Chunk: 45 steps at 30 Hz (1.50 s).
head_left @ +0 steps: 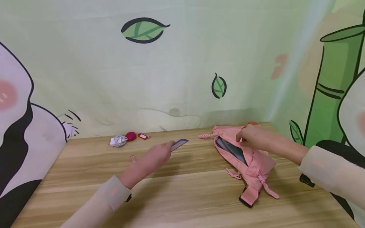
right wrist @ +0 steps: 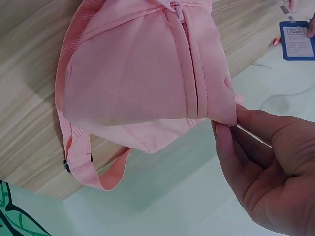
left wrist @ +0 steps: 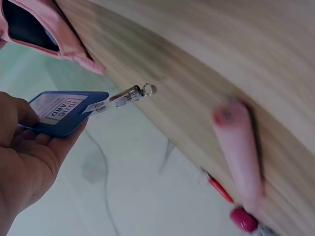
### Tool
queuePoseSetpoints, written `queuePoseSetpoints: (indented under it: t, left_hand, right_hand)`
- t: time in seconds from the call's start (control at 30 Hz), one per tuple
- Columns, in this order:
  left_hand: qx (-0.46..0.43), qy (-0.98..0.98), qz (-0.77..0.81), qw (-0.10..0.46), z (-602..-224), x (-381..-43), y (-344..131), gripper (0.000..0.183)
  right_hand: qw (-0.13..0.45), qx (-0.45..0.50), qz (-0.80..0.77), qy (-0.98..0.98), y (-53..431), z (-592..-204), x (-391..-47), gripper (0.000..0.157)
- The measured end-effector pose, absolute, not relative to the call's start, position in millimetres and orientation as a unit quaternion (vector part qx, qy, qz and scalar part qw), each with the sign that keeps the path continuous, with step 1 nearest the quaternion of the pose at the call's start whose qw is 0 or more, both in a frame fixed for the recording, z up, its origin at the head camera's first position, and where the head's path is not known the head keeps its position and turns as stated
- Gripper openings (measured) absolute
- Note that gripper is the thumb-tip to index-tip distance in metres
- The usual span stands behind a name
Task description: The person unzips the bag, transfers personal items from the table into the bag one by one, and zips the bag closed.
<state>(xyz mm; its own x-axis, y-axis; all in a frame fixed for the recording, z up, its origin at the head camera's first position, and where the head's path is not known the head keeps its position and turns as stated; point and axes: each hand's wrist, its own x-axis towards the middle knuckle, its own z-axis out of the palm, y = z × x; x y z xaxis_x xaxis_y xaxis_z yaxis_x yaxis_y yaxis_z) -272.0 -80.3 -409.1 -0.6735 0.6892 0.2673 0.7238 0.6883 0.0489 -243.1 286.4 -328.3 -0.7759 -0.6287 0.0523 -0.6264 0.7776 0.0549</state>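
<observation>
A blue ID card holder (head_left: 180, 144) with a metal clip is pinched between the thumb and fingers of my left hand (head_left: 155, 158), raised over the middle of the table. In the left wrist view, the card holder (left wrist: 64, 110) shows its printed card, with the clip (left wrist: 129, 96) sticking out from its end. To the right, a pink bag (head_left: 263, 163) lies on the table, its zip opening gaping and dark inside. My right hand (head_left: 253, 137) grips the fabric beside that opening. The right wrist view shows thumb and fingertips pinching a corner of the bag (right wrist: 133, 73).
Along the table's back left lie a white charger with coiled cable (head_left: 118, 141), a round magenta object (head_left: 131, 136) and a red tag with a ring (head_left: 142, 136). A pink cylinder (left wrist: 238, 152) lies near my left forearm. A printed cloth wall rises behind.
</observation>
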Motion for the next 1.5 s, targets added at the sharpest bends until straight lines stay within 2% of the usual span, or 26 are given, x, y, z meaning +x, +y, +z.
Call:
queuePoseSetpoints:
  t: [0.13,0.4,1.0,1.23,1.4,1.5]
  left_hand:
    - [-0.406,-0.897,-0.111,0.133,-411.5,-272.5,-69.2,0.027]
    - [-0.375,-0.909,-0.158,0.095,-412.5,-269.5,-55.1,0.018]
    - [-0.353,-0.905,-0.235,0.042,-410.1,-264.8,-37.6,0.024]
    - [-0.339,-0.876,-0.343,-0.018,-400.8,-258.0,-28.2,0.03]
    - [-0.338,-0.869,-0.361,-0.02,-396.5,-255.4,-20.7,0.035]
    - [-0.334,-0.869,-0.364,-0.013,-395.9,-254.6,-17.6,0.035]
  right_hand:
    - [0.041,0.334,-0.024,-0.941,285.5,-327.1,-244.3,0.012]
    - [0.041,0.344,-0.007,-0.938,284.1,-324.1,-245.2,0.01]
    - [0.018,0.326,0.007,-0.945,288.6,-323.9,-243.5,0.011]
    - [0.019,0.337,0.008,-0.941,289.8,-326.4,-244.3,0.009]
    - [0.029,0.332,0.005,-0.943,290.2,-326.8,-243.3,0.007]
    - [0.031,0.333,0.013,-0.942,289.4,-325.9,-242.6,0.014]
